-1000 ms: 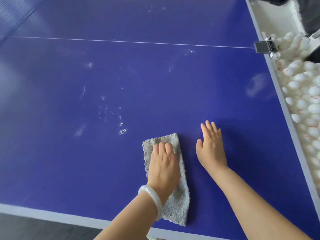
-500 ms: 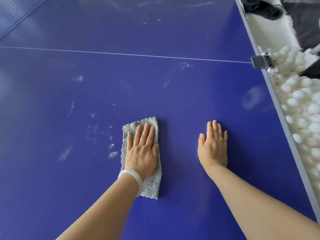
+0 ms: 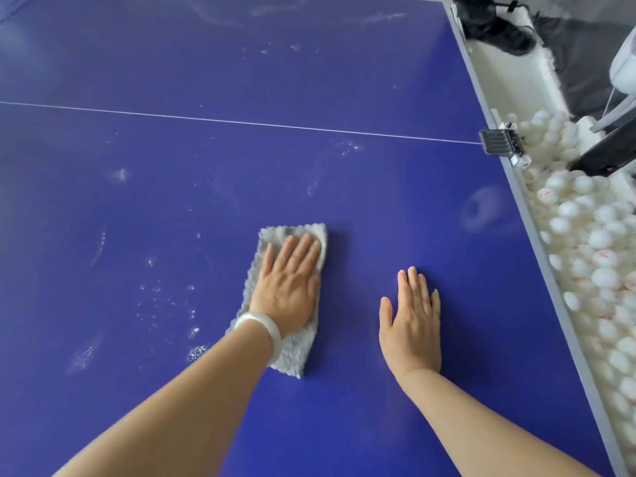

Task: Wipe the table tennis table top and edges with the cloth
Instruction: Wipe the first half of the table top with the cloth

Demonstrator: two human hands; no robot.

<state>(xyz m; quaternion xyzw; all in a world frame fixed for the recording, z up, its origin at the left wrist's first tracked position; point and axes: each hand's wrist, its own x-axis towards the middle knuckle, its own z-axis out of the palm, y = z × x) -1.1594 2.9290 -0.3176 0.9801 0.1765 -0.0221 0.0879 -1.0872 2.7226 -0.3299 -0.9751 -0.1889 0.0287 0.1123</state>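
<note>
A folded grey cloth (image 3: 298, 358) lies flat on the blue table tennis table top (image 3: 241, 173). My left hand (image 3: 289, 287), with a white bangle on the wrist, presses down on it with straight fingers. Flat on the bare blue surface to the right of the cloth, my right hand (image 3: 413, 325) rests with fingers straight, holding nothing. White dusty specks and smears (image 3: 161, 297) mark the table left of the cloth. A thin white line (image 3: 241, 122) crosses the table farther away.
The table's grey right edge (image 3: 537, 235) runs diagonally down the right side. Beyond it lies a heap of several white balls (image 3: 592, 263). A black clamp (image 3: 499, 142) grips that edge at the white line. Dark gear (image 3: 495, 25) sits at the top right.
My left hand has pushed the cloth away from the near edge and farther onto the table. The right hand has stayed flat beside it.
</note>
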